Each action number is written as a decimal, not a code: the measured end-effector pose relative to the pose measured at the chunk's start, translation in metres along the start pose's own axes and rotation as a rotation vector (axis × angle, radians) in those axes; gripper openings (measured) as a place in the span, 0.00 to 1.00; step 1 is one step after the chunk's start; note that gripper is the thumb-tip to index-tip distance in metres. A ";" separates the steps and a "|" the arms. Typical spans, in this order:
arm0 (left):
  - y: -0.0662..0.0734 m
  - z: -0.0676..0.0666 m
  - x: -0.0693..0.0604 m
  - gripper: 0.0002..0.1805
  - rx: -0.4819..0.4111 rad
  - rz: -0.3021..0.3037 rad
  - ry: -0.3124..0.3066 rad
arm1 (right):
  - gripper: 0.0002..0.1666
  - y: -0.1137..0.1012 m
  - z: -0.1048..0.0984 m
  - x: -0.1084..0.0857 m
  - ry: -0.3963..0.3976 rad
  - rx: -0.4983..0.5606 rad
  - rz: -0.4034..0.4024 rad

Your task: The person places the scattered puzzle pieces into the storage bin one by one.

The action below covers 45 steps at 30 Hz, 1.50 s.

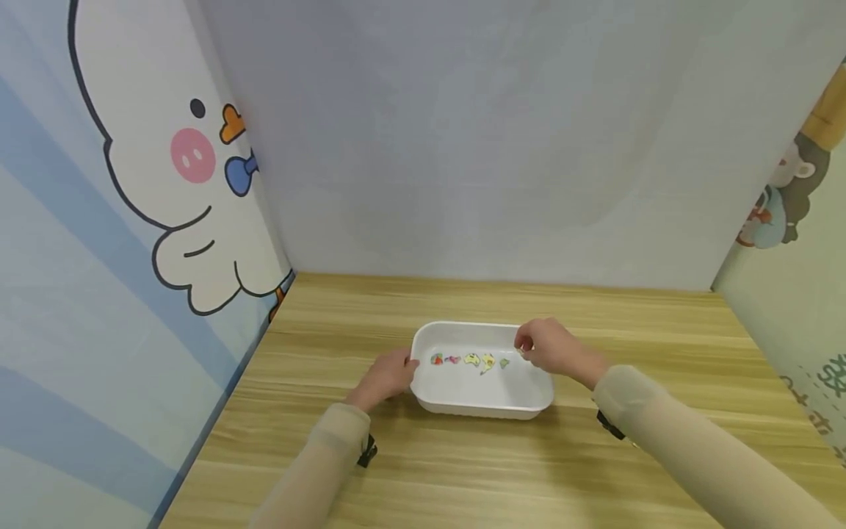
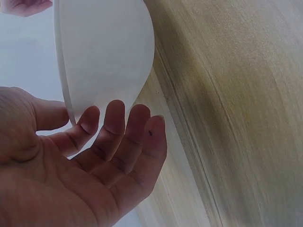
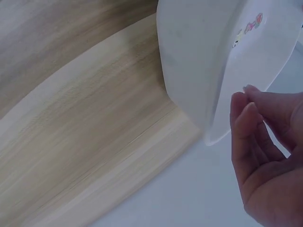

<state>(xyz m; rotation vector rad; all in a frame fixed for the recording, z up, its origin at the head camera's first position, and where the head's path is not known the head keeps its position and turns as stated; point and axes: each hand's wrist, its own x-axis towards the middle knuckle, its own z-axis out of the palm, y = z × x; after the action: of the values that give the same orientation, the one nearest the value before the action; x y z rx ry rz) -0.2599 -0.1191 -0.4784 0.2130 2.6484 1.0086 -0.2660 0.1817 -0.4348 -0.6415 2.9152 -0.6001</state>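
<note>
A white rectangular tray (image 1: 479,411) sits on the wooden table, with several small colourful flat pieces in a row across its bottom. From the left a red and green piece (image 1: 437,359), a pink one (image 1: 452,360), yellow ones (image 1: 487,362) and a small green one (image 1: 504,363) lie there. My left hand (image 1: 391,376) grips the tray's left rim, thumb at the rim and fingers curled against the outer wall (image 2: 109,52). Over the tray's right end, my right hand (image 1: 551,348) pinches a tiny pale piece (image 1: 521,351) between thumb and fingertips, mostly hidden by them.
Wood-grain table surface (image 1: 463,477) surrounds the tray. Behind it hangs a plain grey-white backdrop (image 1: 476,147); a cartoon-printed curtain (image 1: 145,147) is on the left and another printed sheet (image 1: 793,294) on the right.
</note>
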 end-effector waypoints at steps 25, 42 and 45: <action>-0.002 -0.003 -0.001 0.14 -0.002 0.029 -0.016 | 0.07 -0.004 0.036 0.024 -0.043 -0.147 0.228; -0.004 -0.001 0.002 0.14 -0.005 0.023 -0.020 | 0.02 -0.010 0.044 0.032 -0.077 -0.005 0.413; -0.005 0.000 0.003 0.14 -0.002 0.023 -0.022 | 0.02 -0.011 0.045 0.032 -0.079 0.009 0.433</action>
<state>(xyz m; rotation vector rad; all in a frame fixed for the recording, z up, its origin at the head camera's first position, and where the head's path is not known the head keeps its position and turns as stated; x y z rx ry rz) -0.2624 -0.1221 -0.4829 0.2528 2.6310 1.0095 -0.2828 0.1436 -0.4720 -0.0218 2.8379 -0.5167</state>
